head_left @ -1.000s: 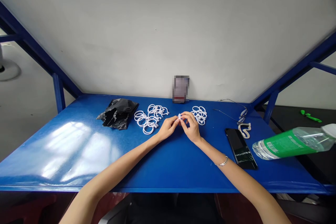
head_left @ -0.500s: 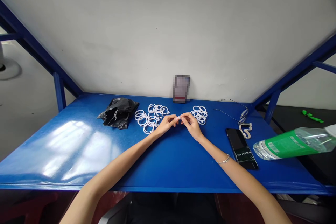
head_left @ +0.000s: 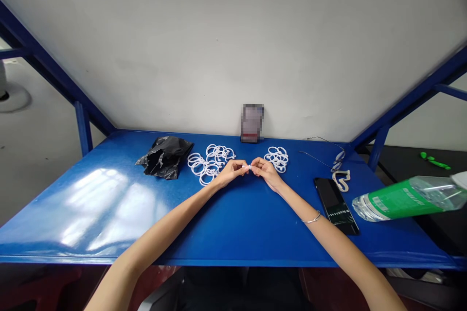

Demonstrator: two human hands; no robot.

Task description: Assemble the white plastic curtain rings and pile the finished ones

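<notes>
"Starting with the change, what is being altered at the centre of the frame?"

"A small white piece (head_left: 250,167) is being held slightly lower than half a second ago, and less of it is being left visible between the fingertips."

"What is being suggested about the work?"

"Seemingly, attention is being kept on this one piece; exactly what is being done to it is being hidden by the fingers. White rings (head_left: 212,163) left of centre and a second ring cluster (head_left: 278,157) right of centre are being left lying as they were on the blue table (head_left: 219,228)."

"How are the hands being posed?"

"The left hand (head_left: 230,173) and right hand (head_left: 268,173) are being held nearly tip to tip, with the forearms being slanted inward from the lower left and lower right. The piece is being pinched from both sides, by thumb and fingers pressed together. A silver bracelet (head_left: 312,218) is being worn on the right forearm."
</notes>
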